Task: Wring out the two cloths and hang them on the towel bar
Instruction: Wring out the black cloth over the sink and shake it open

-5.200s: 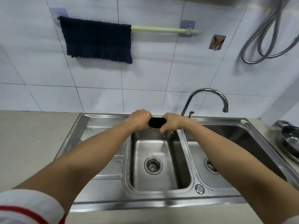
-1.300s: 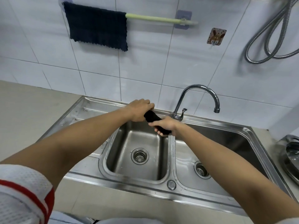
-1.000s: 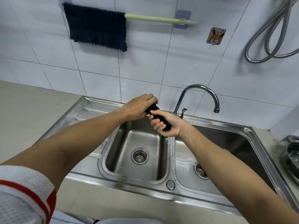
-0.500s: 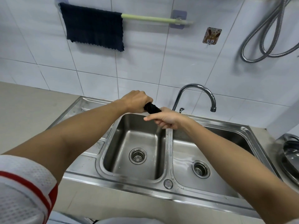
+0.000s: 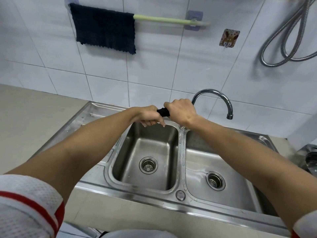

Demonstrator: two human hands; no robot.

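Twisted cloth (image 5: 163, 112) spans between hands, long axis left-right, over sink's left basin (image 5: 145, 152). Left hand (image 5: 148, 116), right hand (image 5: 182, 112) both clamped on its ends. Towel bar (image 5: 164, 20) up and beyond hands, free stretch nearer right hand.

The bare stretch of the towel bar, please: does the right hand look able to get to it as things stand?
Probably yes: nothing stands between the right hand and the bare part of the towel bar. But it grips the twisted cloth together with the left hand.
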